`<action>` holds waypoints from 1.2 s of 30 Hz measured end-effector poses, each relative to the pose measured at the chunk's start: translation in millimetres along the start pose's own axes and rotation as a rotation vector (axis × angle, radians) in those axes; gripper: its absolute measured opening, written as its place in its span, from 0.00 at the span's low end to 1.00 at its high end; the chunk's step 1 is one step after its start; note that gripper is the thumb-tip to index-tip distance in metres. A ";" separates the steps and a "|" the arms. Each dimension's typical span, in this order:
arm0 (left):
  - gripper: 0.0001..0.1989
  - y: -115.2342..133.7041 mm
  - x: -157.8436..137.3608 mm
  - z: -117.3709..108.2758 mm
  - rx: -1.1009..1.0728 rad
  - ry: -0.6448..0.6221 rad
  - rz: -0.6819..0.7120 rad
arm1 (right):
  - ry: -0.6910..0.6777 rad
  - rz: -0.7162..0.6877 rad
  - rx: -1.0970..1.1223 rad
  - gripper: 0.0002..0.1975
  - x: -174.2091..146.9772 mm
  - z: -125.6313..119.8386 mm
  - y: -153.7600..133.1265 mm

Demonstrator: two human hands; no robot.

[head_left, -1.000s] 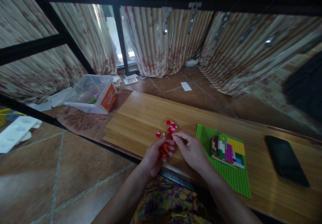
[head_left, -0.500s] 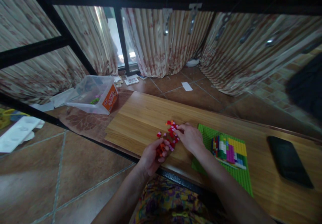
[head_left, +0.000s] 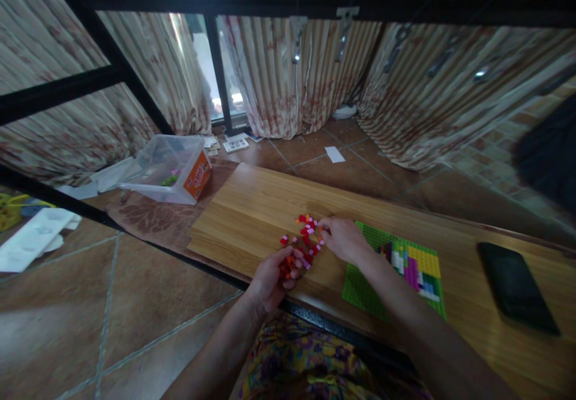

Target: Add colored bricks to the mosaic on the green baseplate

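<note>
My left hand point(head_left: 274, 277) is cupped, palm up, at the near edge of the wooden board. Several small red and orange toy bricks point(head_left: 287, 267) lie in its palm with the fingers curled round them. Beyond it, a loose pile of red, pink and orange toy bricks point(head_left: 306, 230) is spread on the wood. At the pile's right side my right hand point(head_left: 344, 239) has thumb and forefinger pinched on what looks like a small orange brick. Its forearm crosses a green baseplate point(head_left: 366, 283), partly covering the multicoloured bricks point(head_left: 414, 268) built on it.
A black phone point(head_left: 517, 286) lies on the wooden board point(head_left: 252, 199) at the right. Farther left, a clear plastic bin point(head_left: 157, 190) with an orange label holds a few pieces. A black metal frame point(head_left: 121, 73) runs across the front and left.
My right hand has shifted slightly right and back from the pile, its fingertips now pinched. My left hand stays in place with its bricks.
</note>
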State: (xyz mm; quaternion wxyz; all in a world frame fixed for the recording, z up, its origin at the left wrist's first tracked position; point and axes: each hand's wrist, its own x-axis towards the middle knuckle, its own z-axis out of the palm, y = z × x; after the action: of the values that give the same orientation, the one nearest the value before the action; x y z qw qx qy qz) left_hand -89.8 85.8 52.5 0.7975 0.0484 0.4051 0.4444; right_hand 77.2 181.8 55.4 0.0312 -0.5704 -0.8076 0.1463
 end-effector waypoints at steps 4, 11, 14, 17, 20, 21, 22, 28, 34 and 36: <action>0.10 -0.7 0.3 0.4 0.014 0.004 0.001 | 0.021 0.070 -0.052 0.12 1.8 2.5 -11.0; 0.10 -4.6 5.1 0.7 0.029 0.036 0.021 | 0.086 0.155 -0.033 0.11 -1.8 0.0 -14.4; 0.11 -5.5 8.2 2.1 0.016 0.070 0.017 | 0.112 0.142 0.045 0.11 -15.6 -8.7 -21.4; 0.10 -4.4 10.9 3.9 -0.048 0.078 -0.006 | 0.074 -0.032 0.389 0.11 -35.2 -15.6 -38.8; 0.08 -1.5 11.7 4.3 -0.172 0.038 -0.007 | 0.027 -0.154 0.579 0.10 -44.5 -16.9 -52.4; 0.08 -0.4 11.5 3.8 -0.206 0.020 -0.009 | 0.045 -0.152 0.584 0.10 -42.6 -16.1 -53.3; 0.08 0.6 10.9 3.0 -0.230 0.000 -0.013 | 0.081 -0.131 0.563 0.11 -38.0 -15.0 -52.0; 0.09 2.3 5.3 -4.9 -0.257 -0.028 -0.017 | 0.148 0.051 0.150 0.12 15.5 -5.0 -24.8; 0.08 1.9 2.9 -7.9 -0.238 -0.022 -0.020 | 0.013 -0.015 0.071 0.12 40.3 0.0 -13.1; 0.08 2.1 3.0 -7.7 -0.231 -0.021 -0.021 | -0.031 -0.049 0.058 0.12 41.8 -1.4 -9.4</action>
State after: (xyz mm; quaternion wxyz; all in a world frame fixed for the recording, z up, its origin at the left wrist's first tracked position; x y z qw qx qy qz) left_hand -95.7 87.0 46.4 0.8064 -0.0436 0.3434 0.4794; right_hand 54.4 218.1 54.4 0.0389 -0.5469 -0.8172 0.1777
